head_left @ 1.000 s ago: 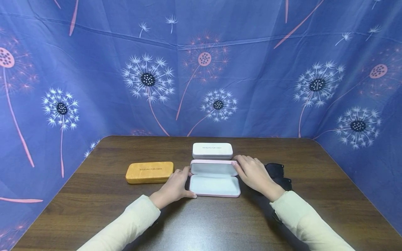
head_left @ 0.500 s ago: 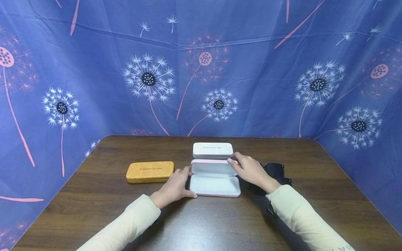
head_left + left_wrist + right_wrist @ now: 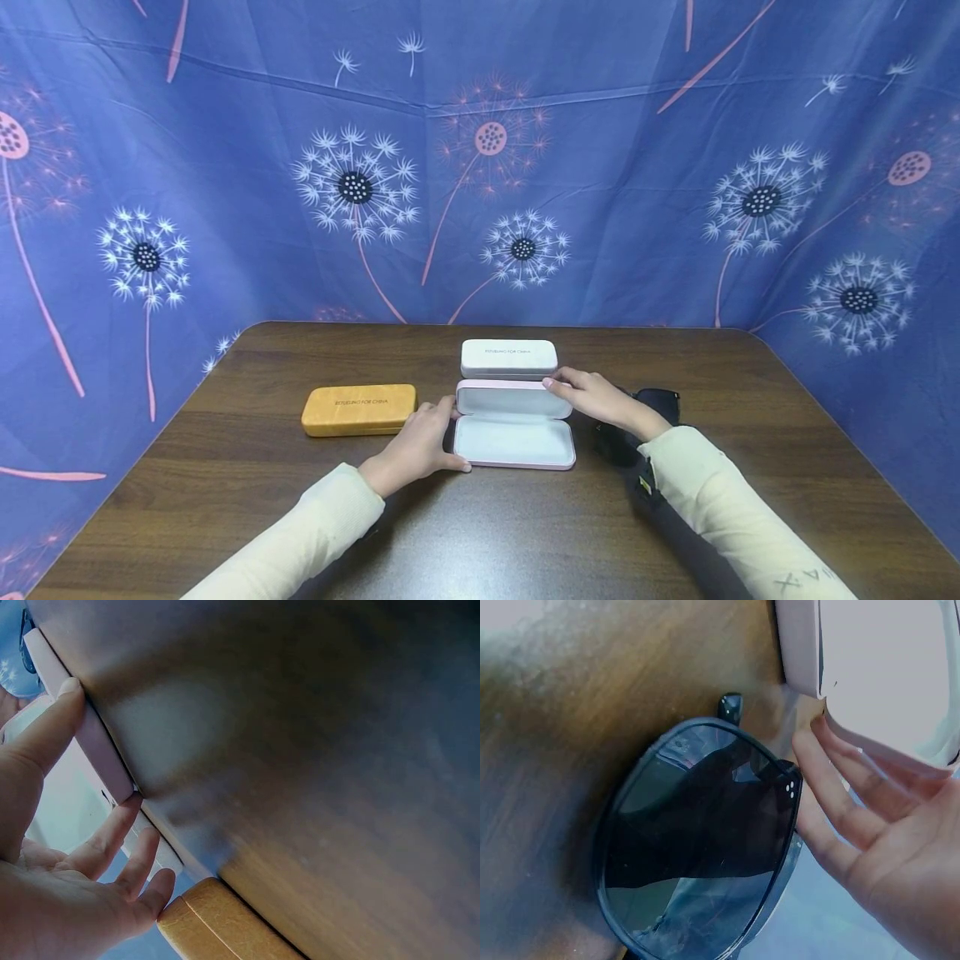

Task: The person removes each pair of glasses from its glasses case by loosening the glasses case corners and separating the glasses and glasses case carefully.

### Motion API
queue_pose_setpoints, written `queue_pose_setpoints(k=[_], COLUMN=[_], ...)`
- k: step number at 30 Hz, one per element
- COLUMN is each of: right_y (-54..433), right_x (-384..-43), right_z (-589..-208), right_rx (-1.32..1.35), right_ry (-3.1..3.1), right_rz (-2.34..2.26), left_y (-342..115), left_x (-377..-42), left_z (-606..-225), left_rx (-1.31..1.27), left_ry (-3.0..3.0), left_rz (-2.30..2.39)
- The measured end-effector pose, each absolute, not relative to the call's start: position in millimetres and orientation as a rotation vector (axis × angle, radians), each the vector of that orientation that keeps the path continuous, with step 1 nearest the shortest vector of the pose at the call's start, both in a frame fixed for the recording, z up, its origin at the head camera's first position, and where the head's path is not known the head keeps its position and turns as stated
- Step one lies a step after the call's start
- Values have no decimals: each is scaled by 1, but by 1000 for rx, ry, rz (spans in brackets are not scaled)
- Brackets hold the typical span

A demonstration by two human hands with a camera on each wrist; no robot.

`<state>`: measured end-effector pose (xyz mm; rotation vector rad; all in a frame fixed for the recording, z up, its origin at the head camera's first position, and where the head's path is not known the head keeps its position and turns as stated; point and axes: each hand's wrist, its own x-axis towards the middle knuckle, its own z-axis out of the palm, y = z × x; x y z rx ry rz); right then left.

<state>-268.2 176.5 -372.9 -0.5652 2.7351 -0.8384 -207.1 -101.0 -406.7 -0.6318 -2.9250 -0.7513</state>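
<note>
An unfolded pink glasses case (image 3: 514, 442) with a pale lining lies in the middle of the table, its lid (image 3: 513, 398) tilted up at the back. My left hand (image 3: 422, 439) grips the case's left end, thumb at the front corner and fingers by the hinge. At the lid's upper right corner, my right hand (image 3: 596, 397) holds the edge, thumb in front and fingers behind. Dark sunglasses (image 3: 697, 840) lie beside the case, partly under the right forearm in the head view.
A closed white glasses case (image 3: 508, 358) stands right behind the lid. Left of my left hand is a closed yellow glasses case (image 3: 358, 410), its corner close to the fingers in the left wrist view. A blue dandelion-print cloth (image 3: 480, 167) hangs behind the table.
My right hand has shifted slightly left and back along the lid's edge, and its forearm now covers the sunglasses differently. The left hand and the cases stay put.
</note>
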Motion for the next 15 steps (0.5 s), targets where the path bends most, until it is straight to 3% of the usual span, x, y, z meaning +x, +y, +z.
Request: queue_pose_setpoints(k=[15], right_y=[183], right_x=[-277], right_z=[-370], right_rx=[-483], right_ry=[2403], right_rz=[-1027], left_y=[-101], left_x=[-206], left_z=[-406], left_rx=[-624], left_ry=[-2933], left_rz=[-755])
